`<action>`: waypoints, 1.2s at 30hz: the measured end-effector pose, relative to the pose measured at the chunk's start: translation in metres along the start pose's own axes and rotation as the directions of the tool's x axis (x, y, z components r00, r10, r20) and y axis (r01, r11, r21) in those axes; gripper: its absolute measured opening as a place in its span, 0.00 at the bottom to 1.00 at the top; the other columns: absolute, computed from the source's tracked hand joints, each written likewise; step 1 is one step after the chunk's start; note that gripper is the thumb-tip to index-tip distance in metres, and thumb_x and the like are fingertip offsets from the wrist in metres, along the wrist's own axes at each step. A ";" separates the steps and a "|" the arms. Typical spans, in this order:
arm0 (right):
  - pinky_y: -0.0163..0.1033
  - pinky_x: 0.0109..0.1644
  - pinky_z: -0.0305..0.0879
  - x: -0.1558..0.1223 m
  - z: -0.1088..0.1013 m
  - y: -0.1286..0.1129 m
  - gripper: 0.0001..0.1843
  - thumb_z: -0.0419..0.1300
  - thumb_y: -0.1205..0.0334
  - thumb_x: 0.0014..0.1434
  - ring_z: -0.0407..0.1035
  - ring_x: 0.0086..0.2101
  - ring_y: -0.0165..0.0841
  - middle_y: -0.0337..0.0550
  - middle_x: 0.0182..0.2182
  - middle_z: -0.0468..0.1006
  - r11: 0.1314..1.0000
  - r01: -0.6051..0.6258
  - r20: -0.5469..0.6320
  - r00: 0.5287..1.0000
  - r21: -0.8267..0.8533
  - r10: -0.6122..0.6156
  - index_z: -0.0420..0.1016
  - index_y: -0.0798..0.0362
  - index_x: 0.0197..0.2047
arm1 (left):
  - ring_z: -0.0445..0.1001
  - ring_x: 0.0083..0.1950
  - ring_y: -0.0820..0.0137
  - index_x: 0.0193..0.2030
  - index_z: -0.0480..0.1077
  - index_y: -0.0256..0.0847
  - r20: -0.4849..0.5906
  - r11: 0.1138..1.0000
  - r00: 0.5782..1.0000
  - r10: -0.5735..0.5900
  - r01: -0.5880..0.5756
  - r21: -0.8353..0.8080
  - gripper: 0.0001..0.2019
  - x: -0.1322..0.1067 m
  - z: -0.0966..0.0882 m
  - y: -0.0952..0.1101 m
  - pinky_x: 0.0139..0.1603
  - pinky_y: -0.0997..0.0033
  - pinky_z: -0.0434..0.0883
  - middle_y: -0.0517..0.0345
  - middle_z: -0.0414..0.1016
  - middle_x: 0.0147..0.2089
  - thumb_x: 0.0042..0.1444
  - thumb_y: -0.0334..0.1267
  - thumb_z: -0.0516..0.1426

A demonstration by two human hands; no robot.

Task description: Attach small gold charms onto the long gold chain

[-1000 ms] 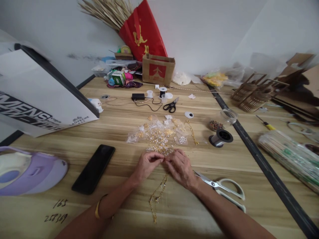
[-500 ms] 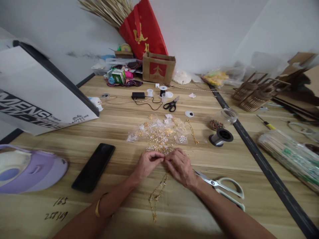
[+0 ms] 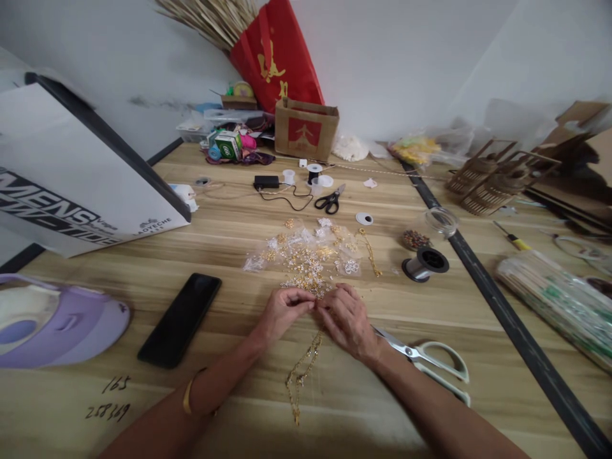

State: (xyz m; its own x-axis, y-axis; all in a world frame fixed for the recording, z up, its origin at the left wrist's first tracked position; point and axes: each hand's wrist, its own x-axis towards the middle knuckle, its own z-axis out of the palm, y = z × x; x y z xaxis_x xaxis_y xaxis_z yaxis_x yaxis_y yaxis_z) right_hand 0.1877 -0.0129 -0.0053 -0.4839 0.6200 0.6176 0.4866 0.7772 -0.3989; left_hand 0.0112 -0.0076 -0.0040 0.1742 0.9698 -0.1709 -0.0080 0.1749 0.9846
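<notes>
My left hand (image 3: 285, 311) is closed in a pinch, its thumb and forefinger meeting my right fingertips; what sits between them is too small to make out. My right hand (image 3: 348, 322) is curled closed, palm down, on the upper end of a gold chain (image 3: 313, 349) with small clear beads. The rest of that chain lies in a loop on the table toward me. Just beyond my fingertips is a spread of gold and clear beads (image 3: 308, 264) on and among small plastic bags. White-handled scissors (image 3: 421, 354) lie partly under my right forearm.
A black phone (image 3: 180, 319) and a purple visor (image 3: 71, 325) lie to the left. Rightward stand a wire spool (image 3: 424, 264) and a tub of dark beads (image 3: 415, 240). Black scissors (image 3: 329, 200) lie farther back. A large white box (image 3: 81, 178) leans in at left.
Both hands stay pinched together in nearly the same place. The view has shifted very slightly; the chain and the beads lie as before.
</notes>
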 end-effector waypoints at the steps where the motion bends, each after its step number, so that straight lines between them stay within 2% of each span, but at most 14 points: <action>1: 0.48 0.52 0.62 0.000 0.000 0.000 0.05 0.55 0.70 0.61 0.69 0.34 0.31 0.42 0.32 0.75 1.000 0.004 0.001 1.000 -0.004 -0.004 0.67 0.52 0.40 | 0.77 0.33 0.68 0.30 0.77 0.34 0.001 1.000 1.000 -0.002 0.002 0.001 0.06 0.000 0.000 0.000 0.37 0.72 0.73 0.53 0.81 0.31 0.42 0.33 0.64; 9: 0.48 0.52 0.63 0.001 -0.001 -0.001 0.05 0.54 0.70 0.61 0.69 0.34 0.31 0.41 0.32 0.76 1.000 0.013 -0.004 1.000 -0.022 -0.013 0.67 0.51 0.41 | 0.77 0.32 0.67 0.31 0.77 0.34 0.009 1.000 1.000 0.013 -0.013 0.022 0.09 0.000 -0.001 0.000 0.36 0.70 0.74 0.52 0.81 0.31 0.43 0.37 0.65; 24: 0.48 0.53 0.62 0.002 -0.003 -0.003 0.05 0.55 0.70 0.61 0.69 0.33 0.31 0.41 0.32 0.75 0.999 0.019 0.014 1.000 -0.029 -0.019 0.67 0.52 0.40 | 0.77 0.32 0.69 0.30 0.77 0.34 -0.005 1.000 1.000 -0.007 0.007 -0.009 0.05 -0.001 0.001 0.001 0.36 0.72 0.73 0.53 0.81 0.30 0.42 0.30 0.63; 36: 0.48 0.53 0.62 0.002 -0.001 -0.002 0.05 0.54 0.70 0.61 0.68 0.34 0.31 0.42 0.32 0.75 0.999 0.017 0.011 1.000 -0.035 -0.017 0.67 0.53 0.40 | 0.77 0.33 0.68 0.29 0.77 0.34 -0.007 1.000 1.000 -0.007 0.007 0.010 0.05 -0.002 0.002 0.002 0.38 0.71 0.73 0.53 0.81 0.31 0.42 0.29 0.62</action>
State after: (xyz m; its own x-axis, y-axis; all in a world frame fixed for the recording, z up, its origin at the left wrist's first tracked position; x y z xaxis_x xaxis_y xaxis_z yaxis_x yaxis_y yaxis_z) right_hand 0.1868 -0.0138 -0.0026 -0.5003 0.6079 0.6166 0.5030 0.7837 -0.3645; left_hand 0.0127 -0.0093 -0.0012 0.1673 0.9697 -0.1783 0.0029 0.1803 0.9836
